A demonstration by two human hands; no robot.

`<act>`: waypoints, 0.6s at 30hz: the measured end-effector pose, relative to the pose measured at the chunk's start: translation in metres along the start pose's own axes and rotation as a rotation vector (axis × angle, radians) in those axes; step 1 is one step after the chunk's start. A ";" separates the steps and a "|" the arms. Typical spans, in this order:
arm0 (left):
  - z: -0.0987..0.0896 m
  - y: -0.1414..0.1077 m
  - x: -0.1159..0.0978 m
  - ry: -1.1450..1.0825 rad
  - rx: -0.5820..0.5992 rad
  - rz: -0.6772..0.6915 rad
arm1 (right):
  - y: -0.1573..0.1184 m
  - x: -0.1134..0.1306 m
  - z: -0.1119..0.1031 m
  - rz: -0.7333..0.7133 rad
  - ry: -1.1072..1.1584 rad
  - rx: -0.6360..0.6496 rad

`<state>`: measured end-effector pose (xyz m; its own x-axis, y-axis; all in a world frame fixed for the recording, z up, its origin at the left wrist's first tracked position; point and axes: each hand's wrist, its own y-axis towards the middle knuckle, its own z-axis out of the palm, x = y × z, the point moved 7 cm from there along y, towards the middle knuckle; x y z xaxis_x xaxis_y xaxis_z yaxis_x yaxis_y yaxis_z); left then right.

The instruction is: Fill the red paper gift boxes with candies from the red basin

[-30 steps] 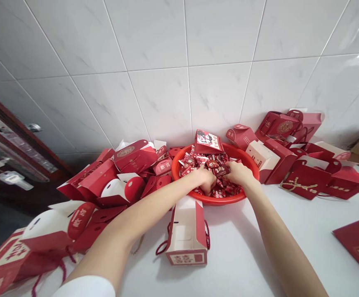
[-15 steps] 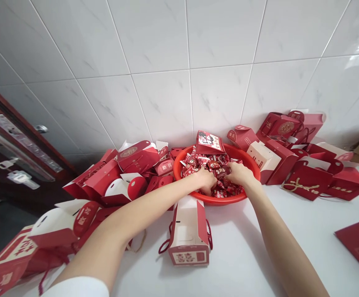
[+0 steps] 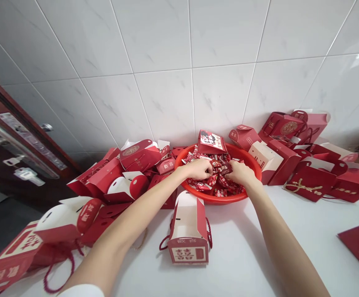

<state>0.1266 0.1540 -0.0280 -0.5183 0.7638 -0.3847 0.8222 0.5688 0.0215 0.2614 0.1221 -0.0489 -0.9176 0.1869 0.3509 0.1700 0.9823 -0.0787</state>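
Observation:
Both hands are inside a red plastic basin (image 3: 217,201) of wrapped candies (image 3: 219,192), mostly in red wrappers with pale print. My left hand (image 3: 199,169) is over the left part of the pile, its fingers curled down among the candies; what they hold is hidden. On the right side of the pile, my right hand (image 3: 241,173) is closed, with a dark red wrapped candy (image 3: 226,168) at its fingertips. In front of the basin, a red and cream gift box (image 3: 188,231) with cord handles lies with its top open toward the basin.
Several red gift boxes (image 3: 140,155) crowd the table on the left, and more boxes (image 3: 312,181) stand on the right. A small printed box (image 3: 211,142) rests on the basin's back edge. Behind is a tiled wall (image 3: 164,103); at left, a door (image 3: 15,140) with keys.
My left hand has lifted and shifted slightly left and back over the candies. My right hand stays nearly in place on the pile. The view has turned slightly left.

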 end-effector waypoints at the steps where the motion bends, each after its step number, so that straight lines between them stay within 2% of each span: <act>1: -0.005 -0.002 0.003 -0.056 -0.055 0.000 | 0.000 0.000 -0.001 -0.004 0.027 -0.016; 5: -0.022 -0.013 0.017 -0.269 -0.298 -0.025 | -0.001 0.002 -0.010 -0.034 0.189 -0.114; 8: -0.027 -0.022 0.025 -0.416 -0.442 -0.034 | -0.003 0.007 -0.020 -0.101 0.385 -0.163; 10: -0.028 -0.027 0.029 -0.502 -0.506 -0.029 | -0.005 0.014 -0.022 -0.168 0.545 -0.119; 13: -0.029 -0.034 0.032 -0.596 -0.566 -0.022 | -0.010 0.026 -0.019 -0.256 0.752 0.013; 18: -0.027 -0.040 0.032 -0.677 -0.581 -0.030 | -0.015 0.032 -0.014 -0.321 1.037 0.090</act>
<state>0.0704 0.1639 -0.0166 -0.1363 0.5065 -0.8514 0.4664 0.7910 0.3959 0.2346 0.1139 -0.0230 -0.1572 -0.1172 0.9806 -0.0896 0.9905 0.1040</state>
